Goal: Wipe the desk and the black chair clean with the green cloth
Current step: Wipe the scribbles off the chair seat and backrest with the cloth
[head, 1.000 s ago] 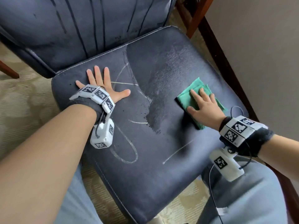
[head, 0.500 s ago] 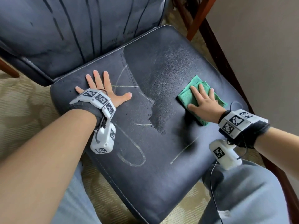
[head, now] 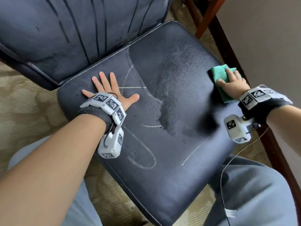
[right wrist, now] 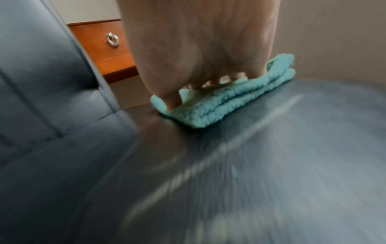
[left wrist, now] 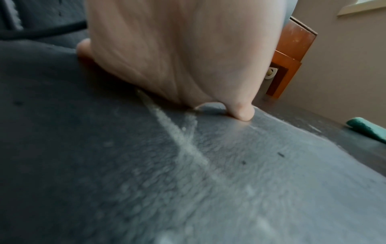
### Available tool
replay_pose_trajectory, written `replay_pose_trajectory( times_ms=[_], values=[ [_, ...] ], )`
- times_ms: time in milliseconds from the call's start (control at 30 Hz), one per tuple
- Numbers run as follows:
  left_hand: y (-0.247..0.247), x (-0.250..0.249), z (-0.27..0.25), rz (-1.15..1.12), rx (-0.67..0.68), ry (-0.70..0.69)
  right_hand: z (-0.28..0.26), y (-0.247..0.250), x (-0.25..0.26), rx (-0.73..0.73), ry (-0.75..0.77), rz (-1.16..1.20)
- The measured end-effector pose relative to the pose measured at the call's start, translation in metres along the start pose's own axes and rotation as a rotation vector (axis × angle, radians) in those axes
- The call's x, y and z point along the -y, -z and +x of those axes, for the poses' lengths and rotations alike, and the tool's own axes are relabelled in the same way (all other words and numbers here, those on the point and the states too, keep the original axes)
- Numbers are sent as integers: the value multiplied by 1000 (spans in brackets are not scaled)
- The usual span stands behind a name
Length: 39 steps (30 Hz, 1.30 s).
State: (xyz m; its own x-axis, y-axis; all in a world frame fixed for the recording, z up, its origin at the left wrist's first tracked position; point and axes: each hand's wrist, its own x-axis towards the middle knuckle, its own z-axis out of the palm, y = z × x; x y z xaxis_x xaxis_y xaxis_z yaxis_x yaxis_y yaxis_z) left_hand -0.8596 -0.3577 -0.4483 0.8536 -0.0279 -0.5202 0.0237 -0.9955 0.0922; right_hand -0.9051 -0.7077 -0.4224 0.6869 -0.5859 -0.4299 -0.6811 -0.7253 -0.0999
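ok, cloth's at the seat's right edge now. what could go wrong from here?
1. The green cloth already overhangs the seat edge; another outward stroke by the right hand could drop it.
2. The left hand rests flat on chalk lines, so those may be missed or smeared.

Premises are presenting as a furnished room in a home or hotel. A patterned beige carpet is lying under a padded black chair; beyond the pressing hand, a wooden drawer with ring pull is showing against plain walls.
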Motion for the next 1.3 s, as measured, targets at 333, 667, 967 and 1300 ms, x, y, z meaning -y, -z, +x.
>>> replay_pose_trajectory(
  times_ms=[333,667,967,1300],
  values=[
    [9,1,-5,24,-18,-64,-120,-72,36,101,203,-90],
    [6,0,0,30,-30,-54,-81,-53,55,121,566,-402],
    [3,0,2,26,-53,-50,-23,-28,136,154,565,-329],
    [-4,-4,3,12,-114,-41,0,-18,217,162,658,-401]
  ],
)
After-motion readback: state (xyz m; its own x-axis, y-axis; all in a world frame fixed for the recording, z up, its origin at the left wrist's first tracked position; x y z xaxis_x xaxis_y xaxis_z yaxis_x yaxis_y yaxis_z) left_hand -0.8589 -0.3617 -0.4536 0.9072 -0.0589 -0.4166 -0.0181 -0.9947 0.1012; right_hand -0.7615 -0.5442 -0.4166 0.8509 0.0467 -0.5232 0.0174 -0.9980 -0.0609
